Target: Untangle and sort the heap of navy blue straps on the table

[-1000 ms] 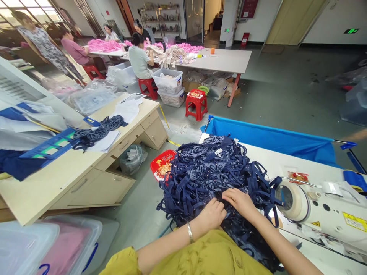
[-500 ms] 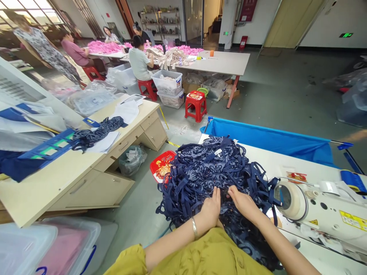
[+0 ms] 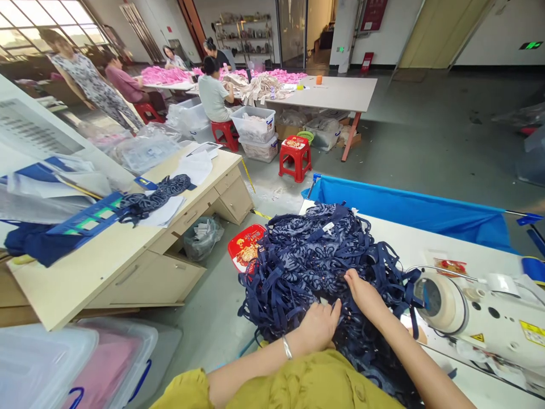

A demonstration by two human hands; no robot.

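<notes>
A high heap of navy lace garments with thin straps, which look like bras, covers the near end of the white sewing table. At its near edge, my left hand has its fingers curled down on the dark fabric, one finger reaching toward the right. A small pale tag-like piece shows beside those knuckles. Just to the right, my right hand pinches at the heap, thumb and fingertips together. What lies between its fingertips is too small to make out. More dark lace hangs below both hands, partly hidden by my right forearm.
To the right stands a white sewing machine. A blue cloth trough runs along the table's far side. A red stool touches the heap's left. Left is a wooden desk; several people sit at a long table behind.
My left hand has turned and shifted, its raised fingers now curled lower on the fabric. My right hand has moved slightly up and right. The view has swung a little to the left.
</notes>
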